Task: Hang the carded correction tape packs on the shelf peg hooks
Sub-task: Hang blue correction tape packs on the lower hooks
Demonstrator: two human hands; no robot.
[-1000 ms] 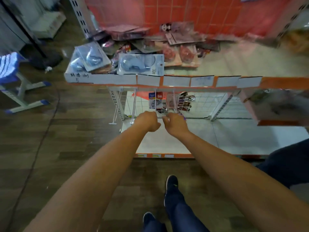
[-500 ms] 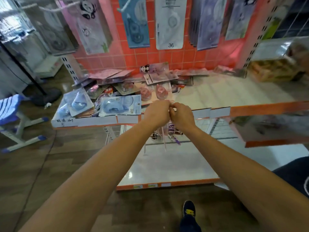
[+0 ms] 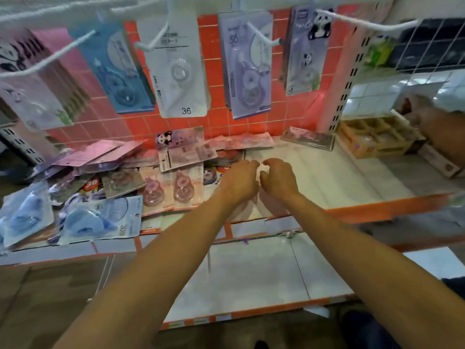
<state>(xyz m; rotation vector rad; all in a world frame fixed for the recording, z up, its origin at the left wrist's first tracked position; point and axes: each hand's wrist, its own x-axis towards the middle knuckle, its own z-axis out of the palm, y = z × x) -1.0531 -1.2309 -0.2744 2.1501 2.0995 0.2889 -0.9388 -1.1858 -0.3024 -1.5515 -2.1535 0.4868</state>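
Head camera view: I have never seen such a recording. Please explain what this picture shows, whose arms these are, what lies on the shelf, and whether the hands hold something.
There is no machine here. A person wears one camera on the head, looking forward and down, so the two bare arms are that person's own. The left hand and the right hand meet above the white shelf, fingers curled toward each other; blur hides whether they pinch anything. Left of the hands lies a loose pile of carded correction tape packs. Above, more packs hang on white peg hooks, among them a white pack marked 36. At the far right, another person's arm shows beside a cardboard box.
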